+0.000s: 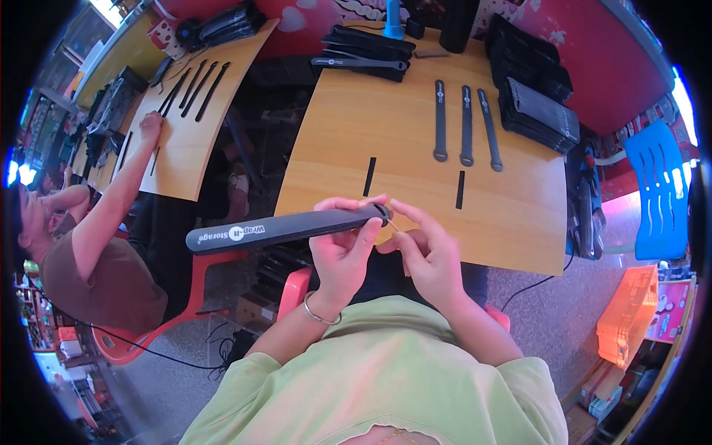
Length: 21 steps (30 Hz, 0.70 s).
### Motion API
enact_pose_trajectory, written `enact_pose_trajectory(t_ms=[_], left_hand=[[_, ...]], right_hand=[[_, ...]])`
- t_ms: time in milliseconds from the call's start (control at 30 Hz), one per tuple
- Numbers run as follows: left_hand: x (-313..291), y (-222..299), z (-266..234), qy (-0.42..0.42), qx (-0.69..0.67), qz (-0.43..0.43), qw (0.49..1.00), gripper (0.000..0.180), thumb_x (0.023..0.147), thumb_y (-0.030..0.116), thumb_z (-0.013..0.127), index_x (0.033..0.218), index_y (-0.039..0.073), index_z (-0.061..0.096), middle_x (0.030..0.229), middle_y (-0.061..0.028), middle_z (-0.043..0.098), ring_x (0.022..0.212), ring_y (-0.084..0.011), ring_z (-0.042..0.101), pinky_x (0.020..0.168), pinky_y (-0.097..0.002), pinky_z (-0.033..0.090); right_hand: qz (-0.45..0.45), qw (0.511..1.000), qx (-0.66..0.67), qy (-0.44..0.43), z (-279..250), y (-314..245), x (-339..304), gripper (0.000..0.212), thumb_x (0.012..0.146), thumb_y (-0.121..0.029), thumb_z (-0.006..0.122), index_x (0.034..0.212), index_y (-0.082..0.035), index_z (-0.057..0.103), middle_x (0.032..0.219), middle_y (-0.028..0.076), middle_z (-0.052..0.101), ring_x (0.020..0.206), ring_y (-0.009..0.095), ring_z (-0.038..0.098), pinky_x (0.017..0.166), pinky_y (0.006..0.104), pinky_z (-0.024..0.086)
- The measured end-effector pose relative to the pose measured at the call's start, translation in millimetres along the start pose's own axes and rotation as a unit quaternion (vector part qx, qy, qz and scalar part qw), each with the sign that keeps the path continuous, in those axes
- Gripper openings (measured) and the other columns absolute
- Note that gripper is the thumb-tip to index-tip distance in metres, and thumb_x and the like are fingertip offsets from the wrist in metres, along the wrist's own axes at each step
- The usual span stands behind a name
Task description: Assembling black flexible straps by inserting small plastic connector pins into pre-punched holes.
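Observation:
My left hand (343, 256) is closed round the looped end of a long dark grey strap (278, 228) with pale printing. The strap's rounded end sticks out to the left, clear of the table's near edge. Close beside the loop, my right hand (429, 258) is pinched, with a thin pale line near its fingertips; what it grips is too small to name. Two short black strips (370, 176) lie on the wooden table (400, 126) just beyond my hands. Farther off, three grey straps (466, 127) with ring ends lie side by side.
A pile of dark straps (363, 55) stands at the back left of the table, and stacked black packs (545, 119) at the right. A blue bottle-like object (393, 21) is at the back. To the left, a co-worker (104, 259) reaches over another table (189, 148) with black strips.

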<state>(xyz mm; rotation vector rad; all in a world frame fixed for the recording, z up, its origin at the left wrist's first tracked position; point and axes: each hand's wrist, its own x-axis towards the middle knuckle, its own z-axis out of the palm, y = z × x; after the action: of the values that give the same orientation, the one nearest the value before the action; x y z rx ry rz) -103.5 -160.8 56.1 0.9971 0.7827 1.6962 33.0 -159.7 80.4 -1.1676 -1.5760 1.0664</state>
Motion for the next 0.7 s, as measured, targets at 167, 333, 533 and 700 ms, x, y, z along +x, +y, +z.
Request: enact_pose_trajectory(t_ms=[167, 333, 533, 700], left_hand=[[3.4, 0.1, -1.5, -0.005, 0.052, 0.063, 0.997, 0.031, 0.085, -0.010, 0.056, 0.109, 0.002, 0.040, 0.113, -0.0234, 0.056, 0.104, -0.0218, 0.060, 0.086, -0.0275, 0.051], [6.9, 0.6, -3.8, -0.009, 0.095, 0.127, 0.987, 0.031, 0.084, -0.011, 0.056, 0.108, 0.002, 0.041, 0.110, -0.0180, 0.057, 0.106, -0.0221, 0.059, 0.086, -0.0281, 0.051], [12.6, 4.7, -10.9, 0.016, -0.029, -0.073, 0.997, 0.030, 0.085, -0.007, 0.058, 0.110, 0.000, 0.043, 0.105, -0.0139, 0.059, 0.104, -0.0202, 0.060, 0.088, -0.0280, 0.050], [11.6, 5.0, -9.4, -0.012, 0.040, -0.017, 0.999, 0.031, 0.086, -0.006, 0.058, 0.112, -0.001, 0.044, 0.106, -0.0134, 0.060, 0.100, -0.0152, 0.061, 0.088, -0.0260, 0.050]], right_hand=[[0.161, 0.961, 0.208, -0.088, 1.7, -7.0, 7.4, 0.039, 0.094, -0.006, 0.047, 0.132, -0.012, 0.045, 0.077, 0.004, 0.068, 0.049, 0.001, 0.044, 0.046, 0.0183, 0.037], [0.154, 0.966, 0.189, -0.085, 6.4, -3.1, 10.9, 0.036, 0.094, -0.006, 0.048, 0.129, -0.012, 0.049, 0.076, 0.004, 0.066, 0.048, 0.002, 0.043, 0.045, 0.0184, 0.036], [-0.155, 0.984, -0.092, -0.003, 14.7, 29.3, 14.1, 0.034, 0.093, -0.004, 0.049, 0.126, -0.012, 0.053, 0.076, 0.004, 0.066, 0.050, 0.004, 0.049, 0.046, 0.0192, 0.038], [0.189, 0.953, 0.222, -0.088, 6.1, 7.5, 15.7, 0.033, 0.089, 0.003, 0.053, 0.120, -0.009, 0.056, 0.081, 0.005, 0.067, 0.065, 0.011, 0.064, 0.055, 0.0232, 0.047]])
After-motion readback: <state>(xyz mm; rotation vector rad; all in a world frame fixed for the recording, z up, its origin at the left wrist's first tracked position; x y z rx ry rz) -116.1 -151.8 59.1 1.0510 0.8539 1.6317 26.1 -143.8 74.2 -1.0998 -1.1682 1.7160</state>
